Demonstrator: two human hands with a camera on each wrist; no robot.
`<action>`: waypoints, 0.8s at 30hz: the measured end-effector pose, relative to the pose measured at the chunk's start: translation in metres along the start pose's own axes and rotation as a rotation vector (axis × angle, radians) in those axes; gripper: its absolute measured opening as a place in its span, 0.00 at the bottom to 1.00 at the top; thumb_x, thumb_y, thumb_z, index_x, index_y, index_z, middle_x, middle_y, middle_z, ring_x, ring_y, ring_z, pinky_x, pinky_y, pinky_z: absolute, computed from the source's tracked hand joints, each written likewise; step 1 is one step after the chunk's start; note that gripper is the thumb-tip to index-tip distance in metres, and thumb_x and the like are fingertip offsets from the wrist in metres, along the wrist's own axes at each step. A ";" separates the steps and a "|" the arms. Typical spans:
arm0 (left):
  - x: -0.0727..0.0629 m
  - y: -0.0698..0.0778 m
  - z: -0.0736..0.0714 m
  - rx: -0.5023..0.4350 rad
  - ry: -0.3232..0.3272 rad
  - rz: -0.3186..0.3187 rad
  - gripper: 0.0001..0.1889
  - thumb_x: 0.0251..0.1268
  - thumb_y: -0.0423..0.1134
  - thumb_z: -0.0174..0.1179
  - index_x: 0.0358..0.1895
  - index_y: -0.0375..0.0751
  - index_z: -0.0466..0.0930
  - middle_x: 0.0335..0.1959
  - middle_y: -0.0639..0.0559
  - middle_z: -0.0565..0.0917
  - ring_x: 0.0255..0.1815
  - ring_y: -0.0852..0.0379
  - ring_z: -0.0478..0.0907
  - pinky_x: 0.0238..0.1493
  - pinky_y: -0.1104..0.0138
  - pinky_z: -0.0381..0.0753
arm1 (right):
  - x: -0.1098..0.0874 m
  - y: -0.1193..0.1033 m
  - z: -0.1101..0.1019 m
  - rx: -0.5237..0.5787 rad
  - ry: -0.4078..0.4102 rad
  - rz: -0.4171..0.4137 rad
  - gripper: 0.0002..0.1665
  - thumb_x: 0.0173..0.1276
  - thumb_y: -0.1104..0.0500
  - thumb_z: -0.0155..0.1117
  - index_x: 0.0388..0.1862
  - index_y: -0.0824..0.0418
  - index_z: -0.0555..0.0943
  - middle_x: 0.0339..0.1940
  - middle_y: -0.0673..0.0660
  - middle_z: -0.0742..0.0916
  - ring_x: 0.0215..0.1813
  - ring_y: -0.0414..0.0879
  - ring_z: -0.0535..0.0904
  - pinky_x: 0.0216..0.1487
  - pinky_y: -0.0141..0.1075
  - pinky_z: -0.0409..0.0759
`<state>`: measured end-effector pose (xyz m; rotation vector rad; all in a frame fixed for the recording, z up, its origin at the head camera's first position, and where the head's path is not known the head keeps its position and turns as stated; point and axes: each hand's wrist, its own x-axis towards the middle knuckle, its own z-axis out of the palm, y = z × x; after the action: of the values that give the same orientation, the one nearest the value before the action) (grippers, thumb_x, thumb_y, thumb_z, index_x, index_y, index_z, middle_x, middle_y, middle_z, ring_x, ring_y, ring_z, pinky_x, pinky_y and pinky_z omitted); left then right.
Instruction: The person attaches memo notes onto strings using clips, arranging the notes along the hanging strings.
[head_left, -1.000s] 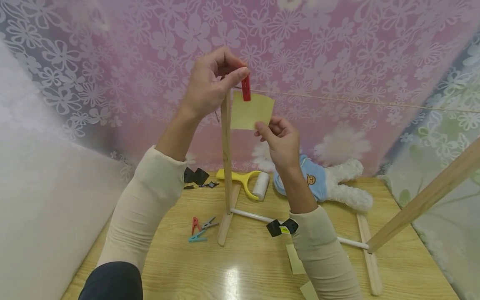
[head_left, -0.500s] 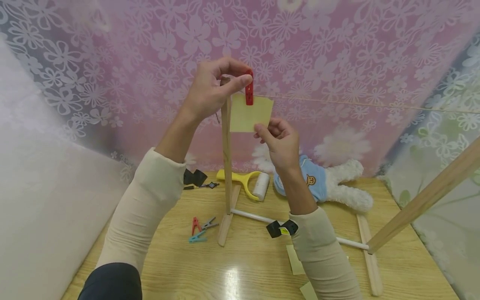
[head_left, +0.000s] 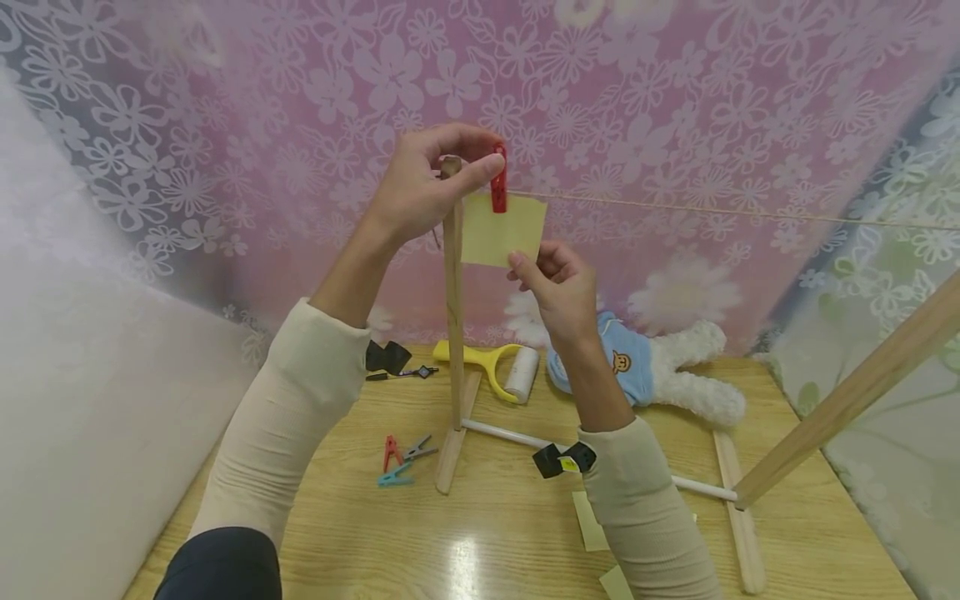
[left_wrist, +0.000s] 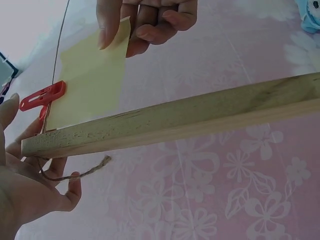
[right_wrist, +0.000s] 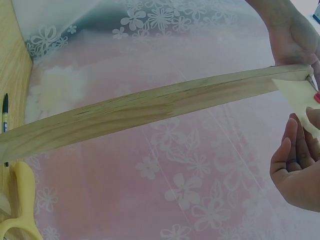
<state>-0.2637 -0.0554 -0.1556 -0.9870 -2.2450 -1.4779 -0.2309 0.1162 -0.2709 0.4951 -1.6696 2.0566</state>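
Note:
A yellow paper note (head_left: pixel 498 237) hangs at the string (head_left: pixel 645 202), beside the top of the left wooden post (head_left: pixel 453 308). Across the note's upper edge and the string sits a red clothespin (head_left: pixel 499 187). My left hand (head_left: pixel 431 179) pinches the upper end of that clothespin between thumb and fingers. Lower down, my right hand (head_left: pixel 562 287) holds the note's bottom right corner between thumb and fingers. In the left wrist view the red clothespin (left_wrist: pixel 44 95) lies across the string, with the note (left_wrist: pixel 90 75) beside it.
On the wooden table lie several clothespins (head_left: pixel 392 475), a pen (head_left: pixel 401 374), a yellow-handled roller (head_left: pixel 480 354) and a plush toy (head_left: pixel 637 358) in blue. More yellow notes (head_left: pixel 590 521) lie under my right forearm. A second wooden post (head_left: pixel 855 383) slants up at the right.
My left hand has come down a little with the red clothespin, and the string and note have dropped slightly with it. My right hand keeps its hold on the note, slightly lower.

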 end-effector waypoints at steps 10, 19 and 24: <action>-0.004 -0.003 -0.011 0.081 0.041 0.027 0.21 0.62 0.46 0.59 0.58 0.46 0.77 0.52 0.51 0.82 0.54 0.61 0.74 0.57 0.66 0.67 | -0.003 0.000 -0.004 -0.007 -0.052 0.008 0.07 0.63 0.69 0.63 0.36 0.58 0.80 0.26 0.45 0.85 0.31 0.39 0.81 0.33 0.31 0.75; -0.018 -0.021 -0.026 0.038 0.088 0.048 0.29 0.55 0.52 0.58 0.61 0.47 0.73 0.56 0.48 0.80 0.54 0.54 0.74 0.56 0.61 0.69 | -0.011 0.000 -0.020 -0.079 -0.117 0.060 0.06 0.63 0.63 0.65 0.39 0.57 0.80 0.31 0.45 0.86 0.35 0.42 0.81 0.35 0.30 0.75; -0.038 -0.044 -0.032 0.027 0.109 0.033 0.35 0.53 0.62 0.60 0.62 0.46 0.73 0.57 0.45 0.79 0.55 0.52 0.74 0.56 0.57 0.69 | -0.021 0.005 -0.035 -0.148 -0.150 0.106 0.08 0.63 0.62 0.66 0.42 0.60 0.79 0.34 0.45 0.85 0.38 0.40 0.81 0.40 0.29 0.78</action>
<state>-0.2697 -0.1097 -0.1937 -0.9077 -2.1566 -1.4477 -0.2159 0.1478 -0.2934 0.5331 -1.9579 1.9915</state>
